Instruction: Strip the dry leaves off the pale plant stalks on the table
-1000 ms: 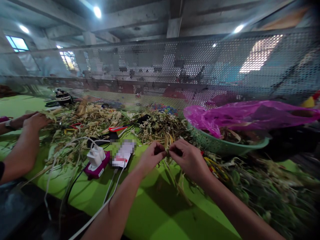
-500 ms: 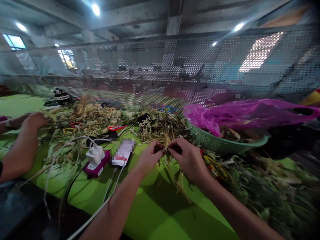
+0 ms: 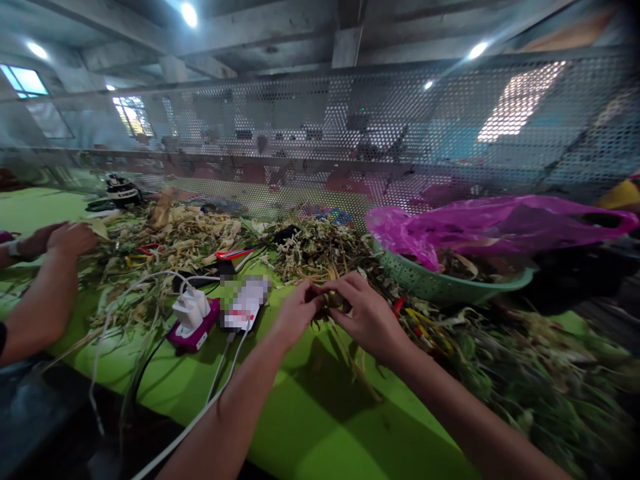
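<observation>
Both hands meet over the green tabletop point(image 3: 320, 427), in front of a heap of dried plant pieces point(image 3: 325, 250). My left hand point(image 3: 299, 310) pinches a dry plant stalk point(image 3: 353, 353) whose pale strands hang down toward the table. Bent round the same stalk, the thumb and fingers of my right hand point(image 3: 363, 310) touch its upper part near the left fingertips. The fingers hide most of the gripped part.
A phone point(image 3: 246, 303) and a purple power strip point(image 3: 193, 327) with cables lie left. Right are a green basket point(image 3: 450, 287) under a pink plastic bag point(image 3: 480, 227), pliers point(image 3: 425, 323) and green plants point(image 3: 525, 373). A co-worker's hands point(image 3: 70, 240) are far left.
My right hand has shifted slightly left and up, its fingers now reaching over toward the left fingertips. The left hand has hardly moved.
</observation>
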